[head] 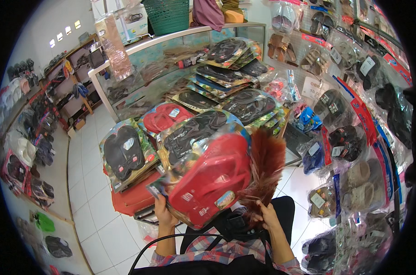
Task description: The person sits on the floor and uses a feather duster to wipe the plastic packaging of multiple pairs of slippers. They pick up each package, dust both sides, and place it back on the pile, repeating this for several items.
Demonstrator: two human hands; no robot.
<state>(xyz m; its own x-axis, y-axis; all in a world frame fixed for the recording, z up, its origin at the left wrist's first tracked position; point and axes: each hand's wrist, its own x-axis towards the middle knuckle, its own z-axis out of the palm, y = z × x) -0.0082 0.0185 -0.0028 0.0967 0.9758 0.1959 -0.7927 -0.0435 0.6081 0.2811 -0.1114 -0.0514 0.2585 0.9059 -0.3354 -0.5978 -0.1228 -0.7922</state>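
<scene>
My left hand point(165, 213) grips the lower left edge of a clear plastic package with red flip-flops point(214, 175) on a printed card. The package is tilted up in front of my lap. My right hand point(267, 216) is closed around the base of a reddish-brown feather duster point(269, 161), whose feathers rise along the package's right edge. Just beyond lie stacked packages of black flip-flops point(197, 132). To their left is another packaged black pair point(123, 151), and behind it a red pair point(165, 117).
A glass display case point(153, 44) spans the back, with a green plastic basket point(166, 15) on top. Bagged sandals point(349, 142) hang along the right wall. Shelves of footwear point(39, 117) line the left side. White floor tiles point(91, 192) show at left. A black cable point(159, 238) crosses before me.
</scene>
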